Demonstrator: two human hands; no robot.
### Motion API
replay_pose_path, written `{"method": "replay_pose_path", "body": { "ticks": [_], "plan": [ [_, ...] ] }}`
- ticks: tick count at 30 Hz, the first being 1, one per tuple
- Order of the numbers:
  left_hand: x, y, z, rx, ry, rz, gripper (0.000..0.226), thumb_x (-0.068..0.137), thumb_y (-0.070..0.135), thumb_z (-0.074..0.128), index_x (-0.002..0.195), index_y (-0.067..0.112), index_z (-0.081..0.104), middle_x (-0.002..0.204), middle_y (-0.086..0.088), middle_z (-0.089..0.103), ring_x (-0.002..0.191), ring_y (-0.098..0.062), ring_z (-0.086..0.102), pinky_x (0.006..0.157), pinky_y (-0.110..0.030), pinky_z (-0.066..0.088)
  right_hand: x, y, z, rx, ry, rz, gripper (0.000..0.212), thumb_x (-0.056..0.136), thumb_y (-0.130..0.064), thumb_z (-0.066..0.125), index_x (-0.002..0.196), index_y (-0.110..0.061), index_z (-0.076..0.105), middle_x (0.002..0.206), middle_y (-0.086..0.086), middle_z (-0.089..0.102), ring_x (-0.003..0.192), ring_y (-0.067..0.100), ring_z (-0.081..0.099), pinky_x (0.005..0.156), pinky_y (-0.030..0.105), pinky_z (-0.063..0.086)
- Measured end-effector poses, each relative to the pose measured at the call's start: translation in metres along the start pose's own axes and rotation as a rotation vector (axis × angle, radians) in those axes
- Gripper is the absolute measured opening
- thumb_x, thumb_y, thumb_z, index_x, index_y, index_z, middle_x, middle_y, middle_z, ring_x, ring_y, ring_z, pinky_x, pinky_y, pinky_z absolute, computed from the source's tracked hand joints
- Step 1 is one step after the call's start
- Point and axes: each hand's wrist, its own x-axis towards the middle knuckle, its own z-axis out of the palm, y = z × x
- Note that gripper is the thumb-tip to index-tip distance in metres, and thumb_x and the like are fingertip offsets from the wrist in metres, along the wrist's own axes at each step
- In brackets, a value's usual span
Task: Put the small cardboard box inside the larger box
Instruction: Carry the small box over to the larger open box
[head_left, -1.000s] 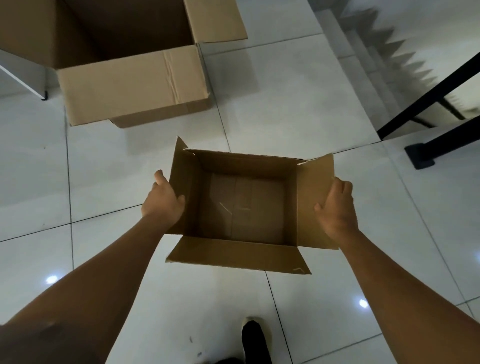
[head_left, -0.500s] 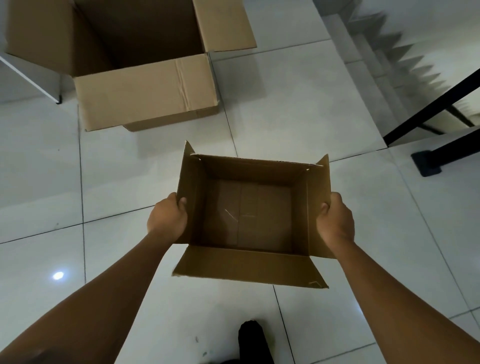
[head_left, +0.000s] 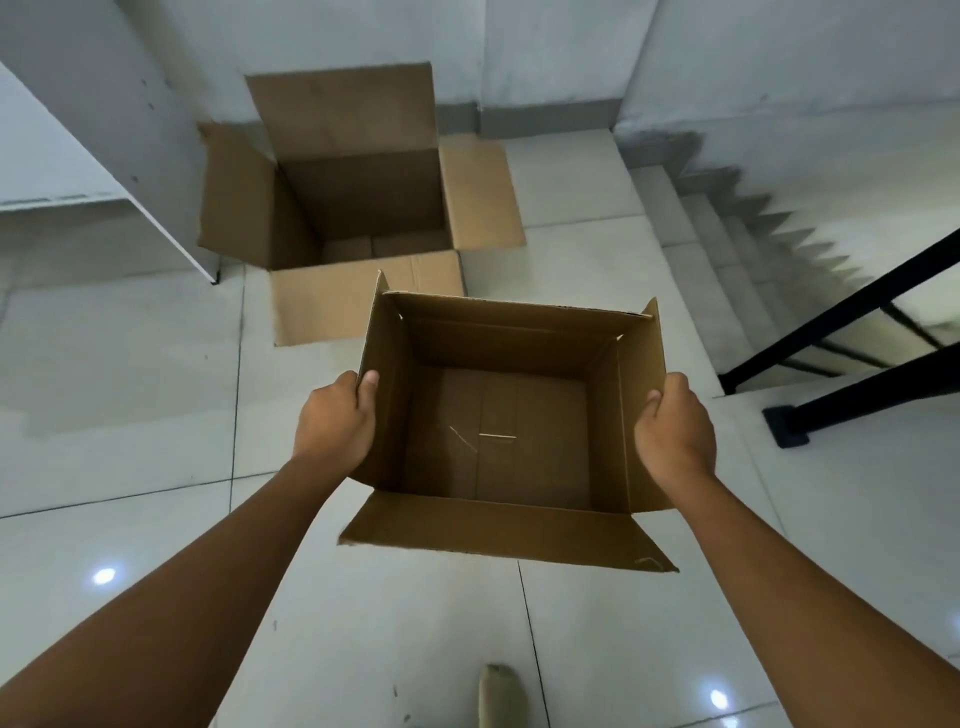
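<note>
Since a second earlier my view had risen, showing the larger box (head_left: 363, 208) whole beyond my grip. My left hand (head_left: 335, 423) and right hand (head_left: 675, 431) clamped the small cardboard box (head_left: 498, 415) between them, above the floor (head_left: 130, 415).

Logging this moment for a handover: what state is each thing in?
small cardboard box: open, empty, held above the floor
larger box: open, flaps spread, standing on the floor
left hand: gripping the small box's left wall
right hand: gripping its right wall
</note>
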Motion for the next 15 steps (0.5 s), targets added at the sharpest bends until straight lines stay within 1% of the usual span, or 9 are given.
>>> {"method": "replay_pose_path", "body": {
  "ticks": [2,5,7,8,11,13,15],
  "plan": [
    [0.011,0.013,-0.021,-0.017,0.035,0.002,0.048,0.099,0.036,0.029,0.101,-0.002,0.058,0.088,-0.021,0.065,0.081,-0.034,0.061,0.068,-0.036,0.044,0.011,-0.02,-0.019,0.012,0.025,-0.022,0.019,0.096,-0.013,0.04,0.11,-0.004,0.048,0.1,0.019,0.063,0.086,0.032,0.063,0.063,0.031,0.044],
    [0.034,0.027,-0.048,-0.03,0.093,-0.003,0.047,0.098,0.036,0.029,0.097,-0.001,0.057,0.077,-0.015,0.057,0.069,-0.024,0.05,0.059,-0.032,0.035,0.03,-0.053,-0.039,0.013,0.072,-0.064,0.018,0.096,-0.013,0.039,0.108,-0.003,0.048,0.099,0.019,0.062,0.086,0.032,0.062,0.063,0.031,0.042],
    [0.052,0.031,-0.062,-0.029,0.13,-0.004,0.046,0.099,0.036,0.028,0.096,0.0,0.057,0.073,-0.01,0.053,0.067,-0.02,0.046,0.055,-0.028,0.03,0.044,-0.076,-0.045,0.027,0.097,-0.091,0.018,0.095,-0.012,0.04,0.109,-0.003,0.048,0.101,0.019,0.062,0.088,0.032,0.062,0.063,0.031,0.042],
    [0.062,0.031,-0.069,-0.031,0.149,-0.008,0.045,0.099,0.036,0.028,0.095,0.001,0.057,0.072,-0.009,0.051,0.067,-0.02,0.046,0.055,-0.028,0.03,0.052,-0.089,-0.045,0.037,0.105,-0.104,0.019,0.095,-0.012,0.04,0.11,-0.003,0.048,0.102,0.019,0.062,0.089,0.032,0.062,0.064,0.031,0.042],
    [0.098,0.025,-0.089,-0.028,0.197,-0.016,0.044,0.099,0.034,0.028,0.089,0.001,0.055,0.072,-0.01,0.051,0.068,-0.022,0.046,0.061,-0.033,0.032,0.077,-0.128,-0.038,0.058,0.116,-0.126,0.02,0.095,-0.012,0.042,0.112,-0.004,0.048,0.106,0.018,0.062,0.093,0.032,0.062,0.067,0.031,0.044],
    [0.125,0.018,-0.1,-0.029,0.221,-0.028,0.039,0.099,0.034,0.028,0.083,0.005,0.05,0.072,-0.009,0.05,0.068,-0.022,0.046,0.062,-0.034,0.032,0.094,-0.155,-0.029,0.069,0.117,-0.138,0.02,0.095,-0.013,0.042,0.112,-0.005,0.048,0.107,0.018,0.062,0.094,0.032,0.063,0.068,0.03,0.044],
    [0.16,0.007,-0.108,-0.042,0.234,-0.042,0.04,0.099,0.034,0.028,0.084,0.005,0.049,0.073,-0.01,0.05,0.069,-0.024,0.047,0.062,-0.035,0.033,0.114,-0.186,-0.015,0.083,0.118,-0.147,0.02,0.095,-0.013,0.043,0.112,-0.005,0.048,0.107,0.018,0.063,0.095,0.032,0.063,0.069,0.029,0.044]
  ]
}}
